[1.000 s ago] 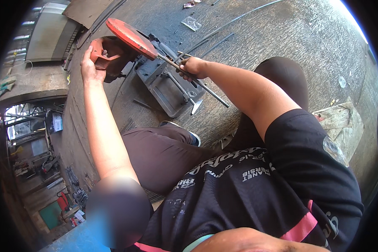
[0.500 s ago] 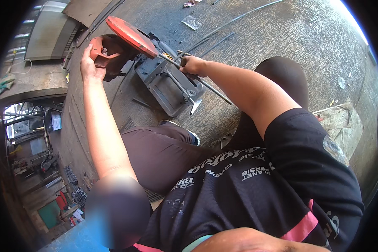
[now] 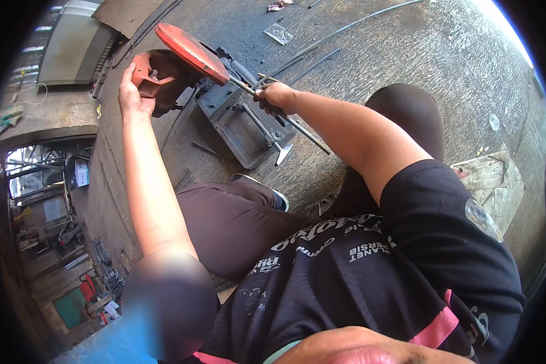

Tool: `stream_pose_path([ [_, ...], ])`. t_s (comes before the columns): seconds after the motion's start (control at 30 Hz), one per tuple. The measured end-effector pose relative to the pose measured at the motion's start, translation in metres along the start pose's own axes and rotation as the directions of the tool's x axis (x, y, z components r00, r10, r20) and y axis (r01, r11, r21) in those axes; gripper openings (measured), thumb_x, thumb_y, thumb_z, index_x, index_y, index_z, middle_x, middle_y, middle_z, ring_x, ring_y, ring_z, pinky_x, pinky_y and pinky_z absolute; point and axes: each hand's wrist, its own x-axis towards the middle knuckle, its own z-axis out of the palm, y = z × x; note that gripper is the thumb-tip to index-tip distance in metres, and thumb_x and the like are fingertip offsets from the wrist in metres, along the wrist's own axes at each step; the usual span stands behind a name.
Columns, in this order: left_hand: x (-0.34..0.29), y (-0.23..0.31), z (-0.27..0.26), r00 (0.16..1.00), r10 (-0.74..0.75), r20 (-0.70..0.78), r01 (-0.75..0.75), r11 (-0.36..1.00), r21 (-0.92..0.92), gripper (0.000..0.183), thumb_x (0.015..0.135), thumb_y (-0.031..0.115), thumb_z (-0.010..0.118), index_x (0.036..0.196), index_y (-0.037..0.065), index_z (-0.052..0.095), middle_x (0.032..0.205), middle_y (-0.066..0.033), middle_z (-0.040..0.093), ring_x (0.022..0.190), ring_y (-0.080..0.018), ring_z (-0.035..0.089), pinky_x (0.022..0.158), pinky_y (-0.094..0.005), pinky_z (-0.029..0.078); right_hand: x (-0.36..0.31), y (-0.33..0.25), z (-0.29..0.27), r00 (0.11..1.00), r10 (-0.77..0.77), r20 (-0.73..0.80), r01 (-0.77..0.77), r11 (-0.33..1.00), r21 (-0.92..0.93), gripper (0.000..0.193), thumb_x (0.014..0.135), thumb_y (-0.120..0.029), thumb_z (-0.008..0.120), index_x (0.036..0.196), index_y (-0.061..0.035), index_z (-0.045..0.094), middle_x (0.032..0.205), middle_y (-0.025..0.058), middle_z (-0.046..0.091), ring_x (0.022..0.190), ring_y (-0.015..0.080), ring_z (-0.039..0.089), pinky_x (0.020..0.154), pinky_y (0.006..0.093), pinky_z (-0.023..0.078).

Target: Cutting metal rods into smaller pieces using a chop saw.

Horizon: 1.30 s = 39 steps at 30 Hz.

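Note:
A cut-off saw with a red blade guard (image 3: 194, 53) and a grey base (image 3: 246, 144) rests on the floor in front of me. My left hand (image 3: 134, 100) is closed around the saw's orange-red handle (image 3: 143, 71) at its left side. My right hand (image 3: 276, 98) grips a thin metal rod (image 3: 310, 138) just right of the guard. This rod slants over the base, its near end sticking out past the saw toward my knee. The saw's clamp screw (image 3: 258, 124) lies below my right hand. The guard hides the blade and where the rod's far end goes.
Long thin rods (image 3: 346, 25) lie on the floor beyond the saw. A clear plastic bag (image 3: 278, 34) lies near them. A short offcut (image 3: 205, 148) sits left of the base. At the right is a worn pale sheet (image 3: 488, 182); shelves with tools (image 3: 48, 230) stand at the far left.
My right hand has shifted slightly left, toward the guard, and the rod's near end has moved a little with it. My left hand stays on the handle.

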Motion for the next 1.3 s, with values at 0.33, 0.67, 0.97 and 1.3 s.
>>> stream_pose_path([
  [0.33,0.002,0.001,-0.002,1.0,-0.016,0.013,0.016,1.0,-0.005,0.041,0.089,0.029,0.051,0.12,0.002,0.05,0.112,-0.0138,0.054,0.097,-0.0269,0.054,0.086,-0.0428,0.047,-0.001,-0.005,-0.003,0.987,-0.089,-0.134,0.064,0.982,-0.177,0.023,0.081,-0.021,0.068,0.089,-0.0024,0.059,0.068,0.0063,0.055,0.051,0.0145,0.051,0.044,0.0319,0.042],
  [0.67,0.009,-0.002,-0.008,0.999,0.026,0.024,-0.026,0.999,0.02,0.041,0.089,0.028,0.051,0.121,0.002,0.049,0.114,-0.0142,0.054,0.098,-0.0274,0.054,0.087,-0.0431,0.047,0.01,-0.006,-0.002,0.921,-0.243,-0.304,0.013,0.801,-0.598,0.036,0.07,-0.021,0.073,0.101,-0.0062,0.063,0.099,0.0129,0.065,0.097,0.0269,0.062,0.085,0.0351,0.048],
  [0.97,0.01,-0.002,-0.008,0.999,0.035,0.03,-0.036,0.999,0.007,0.037,0.089,0.028,0.051,0.115,0.001,0.05,0.096,-0.0111,0.056,0.085,-0.0211,0.056,0.075,-0.0369,0.051,0.006,-0.004,0.008,0.84,-0.346,-0.418,-0.015,0.756,-0.655,0.033,0.077,-0.012,0.06,0.11,-0.0086,0.061,0.106,0.015,0.064,0.101,0.0303,0.06,0.087,0.0373,0.048],
  [1.3,0.012,0.003,-0.021,0.991,-0.041,0.126,0.031,0.996,0.081,0.042,0.088,0.032,0.054,0.112,-0.001,0.049,0.099,-0.0137,0.055,0.089,-0.022,0.058,0.079,-0.0413,0.053,-0.031,-0.012,-0.013,0.847,-0.161,-0.507,0.034,0.967,-0.251,0.025,0.084,-0.022,0.064,0.095,-0.0002,0.061,0.068,0.0109,0.063,0.058,0.0212,0.061,0.058,0.0351,0.047],
])
